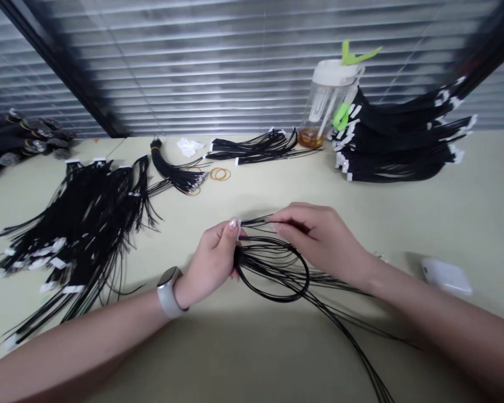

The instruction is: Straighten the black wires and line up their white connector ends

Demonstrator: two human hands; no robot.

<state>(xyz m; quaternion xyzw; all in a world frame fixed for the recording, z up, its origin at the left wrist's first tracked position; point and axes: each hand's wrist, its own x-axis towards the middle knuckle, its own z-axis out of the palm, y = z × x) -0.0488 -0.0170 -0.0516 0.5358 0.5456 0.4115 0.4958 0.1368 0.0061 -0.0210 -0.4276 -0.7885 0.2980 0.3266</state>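
Left hand: thumb and fingers pinching white connector. Right hand: thumb and forefinger closed on thin black wires beside connector. Looped black wire bundle: at left hand, over middle of table, loose ends trailing lower right. Also on table: black wire pile, left; lidded bottle, rear; white case, right.

The work surface was a table with a plain, pale cream-green top. A thin seam crossed the top near its far edge, left of center. Grey horizontal-slat blinds stood directly behind the table. 1 left frame member and 1 right frame member, both dark, divided the blinds into 3 sections. Lighting was diffuse; the near tabletop was dimmer.
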